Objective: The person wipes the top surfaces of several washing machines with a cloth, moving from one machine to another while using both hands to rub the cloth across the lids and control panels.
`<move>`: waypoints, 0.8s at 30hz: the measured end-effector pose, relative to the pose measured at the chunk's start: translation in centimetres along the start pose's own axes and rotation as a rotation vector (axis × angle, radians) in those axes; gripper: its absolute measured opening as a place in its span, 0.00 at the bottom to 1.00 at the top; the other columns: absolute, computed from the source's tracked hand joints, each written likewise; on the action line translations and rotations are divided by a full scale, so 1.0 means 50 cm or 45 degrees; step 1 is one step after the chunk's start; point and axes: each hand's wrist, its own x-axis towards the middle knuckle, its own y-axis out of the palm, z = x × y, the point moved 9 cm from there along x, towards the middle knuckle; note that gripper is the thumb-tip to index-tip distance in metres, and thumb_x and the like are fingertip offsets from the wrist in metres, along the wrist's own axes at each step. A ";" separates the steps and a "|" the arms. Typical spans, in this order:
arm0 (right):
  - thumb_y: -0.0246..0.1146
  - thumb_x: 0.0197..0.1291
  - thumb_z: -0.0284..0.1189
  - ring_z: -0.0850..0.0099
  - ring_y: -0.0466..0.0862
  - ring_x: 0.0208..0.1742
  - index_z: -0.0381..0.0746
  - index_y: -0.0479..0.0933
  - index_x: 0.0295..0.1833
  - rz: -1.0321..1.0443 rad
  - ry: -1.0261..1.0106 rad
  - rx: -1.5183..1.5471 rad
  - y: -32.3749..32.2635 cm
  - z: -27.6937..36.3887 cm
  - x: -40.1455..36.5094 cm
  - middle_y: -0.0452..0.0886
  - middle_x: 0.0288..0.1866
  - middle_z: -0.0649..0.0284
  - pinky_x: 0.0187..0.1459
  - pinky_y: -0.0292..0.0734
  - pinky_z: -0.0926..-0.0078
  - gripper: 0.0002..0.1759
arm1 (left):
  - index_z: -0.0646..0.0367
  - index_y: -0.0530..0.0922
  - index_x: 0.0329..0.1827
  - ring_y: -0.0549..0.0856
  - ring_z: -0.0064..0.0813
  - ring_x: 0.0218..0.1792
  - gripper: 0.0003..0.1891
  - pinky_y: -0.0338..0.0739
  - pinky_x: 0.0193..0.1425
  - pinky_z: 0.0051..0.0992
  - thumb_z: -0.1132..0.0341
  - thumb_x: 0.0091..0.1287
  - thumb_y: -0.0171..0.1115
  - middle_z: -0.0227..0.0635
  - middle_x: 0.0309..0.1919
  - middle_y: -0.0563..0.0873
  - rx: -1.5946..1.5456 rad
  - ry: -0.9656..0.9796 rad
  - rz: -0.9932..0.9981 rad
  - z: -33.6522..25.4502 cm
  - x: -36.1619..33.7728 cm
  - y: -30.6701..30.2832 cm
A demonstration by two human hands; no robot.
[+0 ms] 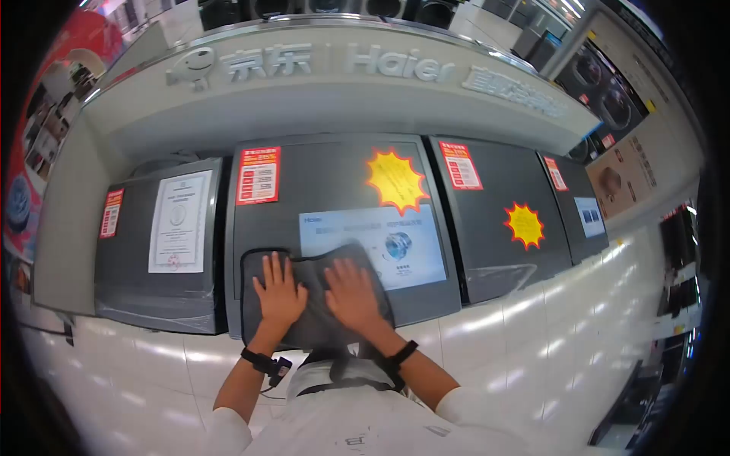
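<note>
Our left hand (280,295) and blurred right hand (353,292) lie flat, fingers outstretched, neither nearer, on the dark cloth (316,315) beneath them, its long axis sideways at the grey appliance's (327,171) near edge

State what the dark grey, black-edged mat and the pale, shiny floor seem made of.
The dark grey, black-edged mat: probably matte fabric or soft synthetic; its top edge waves, without shine. The pale, shiny floor: likely polished tile, showing joint lines and reflections.

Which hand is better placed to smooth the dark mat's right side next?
Probably the right hand: it's spread over that side of the dark mat, while the left hand is on the opposite side.
</note>
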 end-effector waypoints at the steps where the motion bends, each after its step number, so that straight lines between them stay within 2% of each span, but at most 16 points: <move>1: 0.60 0.68 0.42 0.52 0.61 0.83 0.40 0.71 0.76 0.040 0.124 -0.028 -0.031 -0.062 -0.023 0.65 0.82 0.53 0.77 0.57 0.41 0.33 | 0.61 0.69 0.78 0.50 0.53 0.86 0.36 0.54 0.74 0.74 0.51 0.69 0.56 0.51 0.84 0.56 -0.033 0.084 0.005 -0.063 0.008 0.007; 2: 0.60 0.69 0.42 0.51 0.62 0.83 0.41 0.71 0.75 0.084 0.246 -0.059 -0.060 -0.124 -0.051 0.65 0.82 0.52 0.77 0.58 0.41 0.32 | 0.61 0.69 0.78 0.50 0.53 0.86 0.36 0.54 0.75 0.73 0.51 0.69 0.56 0.51 0.84 0.56 -0.071 0.162 0.010 -0.125 0.012 0.016; 4: 0.59 0.68 0.42 0.50 0.61 0.83 0.39 0.71 0.75 -0.148 0.342 -0.281 -0.084 -0.239 -0.128 0.64 0.82 0.50 0.77 0.58 0.39 0.33 | 0.60 0.71 0.76 0.54 0.53 0.84 0.34 0.56 0.74 0.73 0.51 0.69 0.57 0.52 0.82 0.60 -0.126 0.377 -0.050 -0.250 0.017 0.036; 7: 0.59 0.66 0.39 0.48 0.60 0.84 0.37 0.70 0.75 -0.158 0.508 -0.323 -0.108 -0.360 -0.197 0.63 0.83 0.48 0.76 0.57 0.36 0.34 | 0.59 0.73 0.74 0.58 0.52 0.83 0.33 0.59 0.73 0.71 0.52 0.69 0.59 0.52 0.80 0.64 -0.221 0.643 -0.035 -0.410 -0.013 0.058; 11: 0.58 0.63 0.35 0.47 0.57 0.85 0.29 0.69 0.74 -0.079 0.457 -0.349 -0.104 -0.393 -0.229 0.61 0.84 0.46 0.77 0.55 0.34 0.35 | 0.58 0.75 0.73 0.62 0.49 0.82 0.31 0.63 0.72 0.68 0.53 0.68 0.60 0.47 0.79 0.68 -0.242 0.897 -0.084 -0.497 -0.075 0.071; 14: 0.58 0.62 0.35 0.45 0.55 0.86 0.28 0.68 0.74 -0.011 0.511 -0.414 -0.092 -0.392 -0.217 0.59 0.84 0.45 0.76 0.54 0.33 0.36 | 0.57 0.76 0.71 0.64 0.46 0.81 0.29 0.66 0.71 0.65 0.54 0.69 0.60 0.43 0.76 0.72 -0.359 0.936 -0.126 -0.460 -0.075 0.052; 19: 0.56 0.69 0.40 0.44 0.55 0.85 0.31 0.68 0.75 -0.065 0.484 -0.381 -0.063 -0.347 -0.112 0.58 0.84 0.43 0.76 0.54 0.33 0.34 | 0.55 0.78 0.68 0.68 0.44 0.79 0.25 0.66 0.72 0.63 0.58 0.68 0.60 0.41 0.74 0.75 -0.363 0.736 -0.094 -0.298 -0.041 0.017; 21: 0.56 0.70 0.41 0.45 0.56 0.85 0.32 0.68 0.75 -0.051 0.376 -0.360 -0.036 -0.280 -0.042 0.58 0.84 0.44 0.76 0.54 0.33 0.34 | 0.56 0.78 0.66 0.69 0.44 0.78 0.23 0.66 0.72 0.62 0.62 0.68 0.59 0.40 0.74 0.75 -0.413 0.614 -0.105 -0.205 -0.029 -0.002; 24: 0.55 0.71 0.42 0.46 0.57 0.85 0.34 0.68 0.77 -0.034 0.254 -0.309 0.007 -0.138 0.039 0.61 0.83 0.45 0.77 0.55 0.35 0.34 | 0.56 0.77 0.67 0.67 0.44 0.79 0.24 0.65 0.74 0.61 0.62 0.68 0.60 0.40 0.75 0.74 -0.240 0.349 -0.228 -0.031 -0.031 -0.043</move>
